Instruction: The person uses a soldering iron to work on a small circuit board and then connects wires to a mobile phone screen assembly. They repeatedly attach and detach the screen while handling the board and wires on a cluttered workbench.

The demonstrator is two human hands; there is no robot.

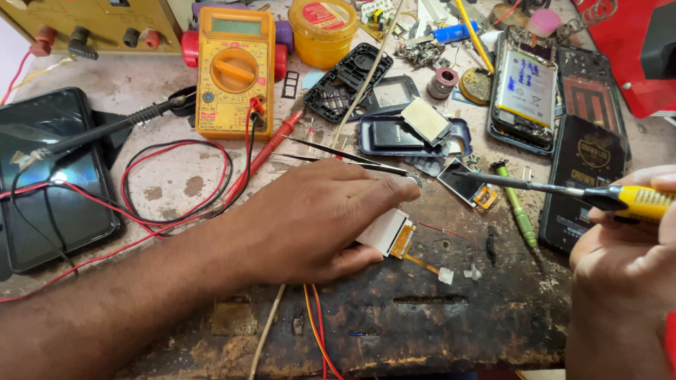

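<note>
A dark tablet point(53, 176) is lying at the table's point(169, 183) left edge, with red and black wires point(176, 190) looping beside it. A yellow multimeter point(234, 70) is sitting near the far edge, its red probe point(271, 144) slanting toward the middle. The left hand point(317, 218) is pressing down near the middle of the table, fingers curled around a small white display module point(387, 231) and pinning it to the worn wood; the module's orange ribbon point(419, 260) is trailing out to the right. Tweezers point(345, 158) are lying just beyond that hand. Farther back, a blue-rimmed phone shell point(412, 137) is resting open, and an opened phone point(524, 88) with its battery showing is lying toward the far right corner. A green screwdriver point(517, 211) is lying right of the module. The right hand point(623, 260) is hovering at the right edge, clenched around a yellow-handled screwdriver point(563, 190) whose tip is pointing left toward the left hand's fingertips.
</note>
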